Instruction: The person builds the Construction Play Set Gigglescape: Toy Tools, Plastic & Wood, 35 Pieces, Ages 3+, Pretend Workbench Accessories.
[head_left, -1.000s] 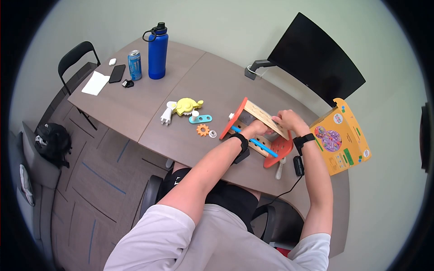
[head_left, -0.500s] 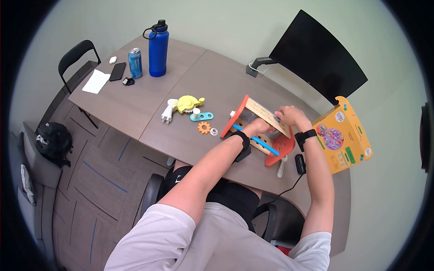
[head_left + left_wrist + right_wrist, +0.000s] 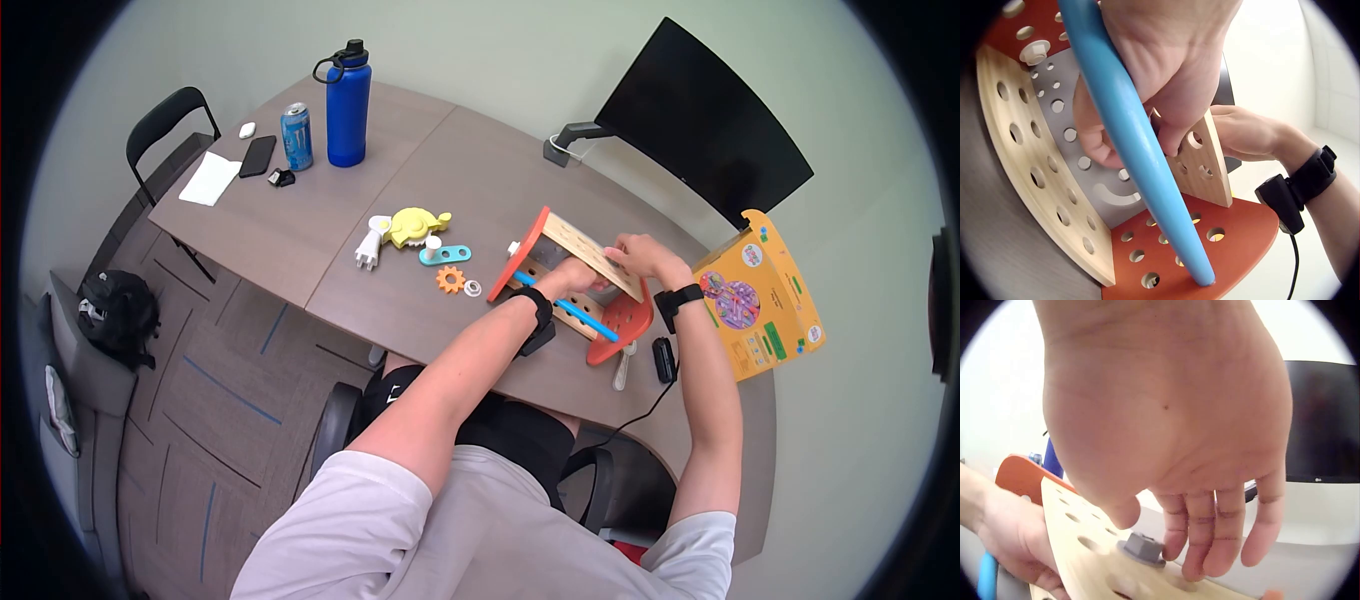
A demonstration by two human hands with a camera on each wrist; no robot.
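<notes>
A toy toolbox with red-orange end panels [image 3: 1241,225], perforated wooden panels [image 3: 572,238] and a blue rod handle [image 3: 1141,156] stands tilted on the table. My left hand [image 3: 1166,69] reaches inside behind the rod. Its fingers curl and its thumb lies at the inner face of a wooden panel; the rod hides part of the fingers, and I cannot tell what is between them. My right hand [image 3: 1172,425] is over that panel's outer face, fingers loosely bent. One fingertip is right at a grey hex bolt [image 3: 1142,547] set in a hole, the thumb just apart from it.
Left of the toolbox lie an orange gear [image 3: 451,279], a white ring [image 3: 472,288], a turquoise strip [image 3: 457,254], and yellow [image 3: 413,228] and white toy parts [image 3: 371,245]. A toy wrench-like piece [image 3: 624,367] and yellow carton [image 3: 765,310] stand right; a bottle [image 3: 347,115] behind.
Both hands stay at the same wooden panel of the toolbox. The right hand's fingers shift slightly over it; the whole view tips a little, and the loose parts keep their places.
</notes>
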